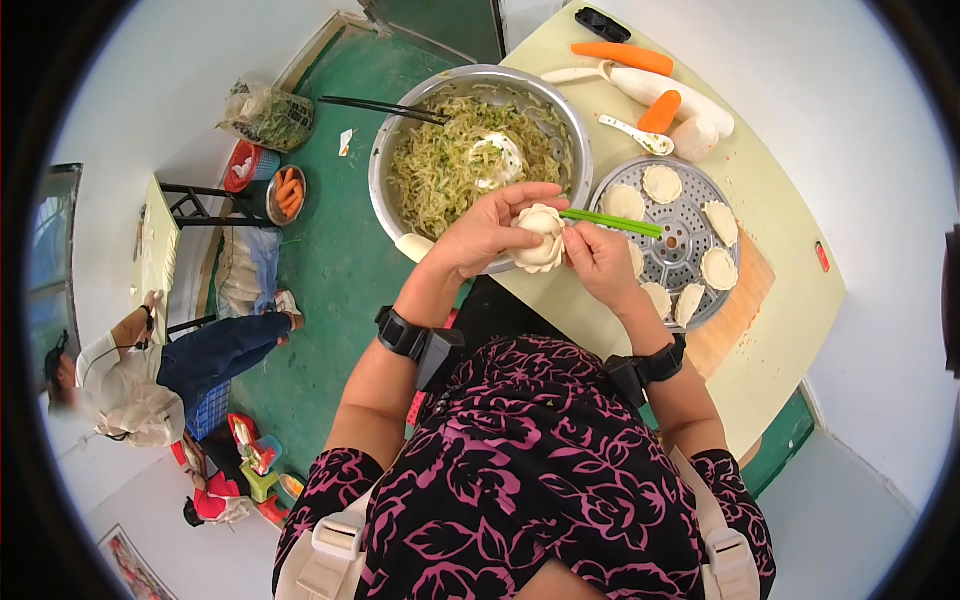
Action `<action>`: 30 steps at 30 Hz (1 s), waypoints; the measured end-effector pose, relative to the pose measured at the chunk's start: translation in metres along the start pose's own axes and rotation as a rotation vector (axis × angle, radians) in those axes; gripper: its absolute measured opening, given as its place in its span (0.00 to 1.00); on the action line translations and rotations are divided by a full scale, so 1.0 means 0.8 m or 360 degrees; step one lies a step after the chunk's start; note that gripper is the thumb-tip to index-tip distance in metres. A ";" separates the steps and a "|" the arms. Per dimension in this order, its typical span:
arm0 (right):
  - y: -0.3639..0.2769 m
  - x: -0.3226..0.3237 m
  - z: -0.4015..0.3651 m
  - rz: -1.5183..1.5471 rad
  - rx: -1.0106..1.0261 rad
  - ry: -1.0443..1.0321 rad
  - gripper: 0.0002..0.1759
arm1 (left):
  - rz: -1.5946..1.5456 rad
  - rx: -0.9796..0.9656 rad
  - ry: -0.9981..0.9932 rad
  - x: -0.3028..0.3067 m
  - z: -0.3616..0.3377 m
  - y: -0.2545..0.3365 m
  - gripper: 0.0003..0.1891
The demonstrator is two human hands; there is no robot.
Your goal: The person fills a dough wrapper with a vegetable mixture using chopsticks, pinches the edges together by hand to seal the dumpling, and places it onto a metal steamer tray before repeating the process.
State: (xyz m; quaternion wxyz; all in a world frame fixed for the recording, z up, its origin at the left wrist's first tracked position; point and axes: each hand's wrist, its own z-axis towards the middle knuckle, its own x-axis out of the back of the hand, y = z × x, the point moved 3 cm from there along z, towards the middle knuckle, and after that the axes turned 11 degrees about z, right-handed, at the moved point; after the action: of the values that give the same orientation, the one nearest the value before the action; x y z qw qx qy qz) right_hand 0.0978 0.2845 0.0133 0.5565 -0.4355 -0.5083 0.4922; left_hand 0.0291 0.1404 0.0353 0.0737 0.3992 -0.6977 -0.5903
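Note:
A pleated dumpling (539, 240) with a scalloped edge rests in the fingers of my left hand (490, 232), its thumb across the front. My right hand (600, 262) pinches the dumpling's right edge between thumb and fingers. A pair of green chopsticks (625, 222) runs along the top of my right hand, pointing toward the dumpling. Just beyond my left hand stands a big metal bowl (378, 165) of shredded filling (425, 165), with a white mound (495, 160) in it. To the right, a perforated steamer tray (690, 205) carries several finished dumplings (662, 184).
Dark chopsticks (375, 108) lie over the bowl's rim. Carrots (622, 57), a white radish (680, 95) and a white spoon (640, 135) lie on the table (795, 260). A wooden board (735, 325) sits under the tray. Another person (150, 375) works at a table on the left.

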 end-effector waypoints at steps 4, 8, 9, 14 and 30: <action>0.008 0.008 -0.009 0.0582 -0.0363 0.0188 0.13 | -0.0030 -0.0034 0.0035 0.001 0.003 -0.001 0.30; 0.016 0.010 -0.008 0.0795 -0.0578 0.0361 0.12 | -0.0099 -0.0124 0.0152 -0.001 0.007 -0.004 0.29; 0.015 0.004 -0.007 0.0900 -0.0561 0.0332 0.13 | -0.0069 -0.0175 0.0185 -0.002 0.011 -0.008 0.29; 0.001 -0.024 0.000 0.1407 -0.0680 0.0252 0.19 | 0.0263 -0.0314 0.0400 -0.016 0.020 -0.014 0.27; -0.023 0.043 -0.068 0.1560 -0.0750 0.0353 0.19 | 0.0206 -0.0338 -0.0014 -0.066 0.021 0.008 0.26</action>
State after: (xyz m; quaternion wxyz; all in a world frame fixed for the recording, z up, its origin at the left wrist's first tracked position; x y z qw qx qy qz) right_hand 0.1537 0.3167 0.0307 0.2000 -0.7830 -0.2810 0.5176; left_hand 0.0524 0.1871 0.0555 0.1505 0.3407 -0.6559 -0.6566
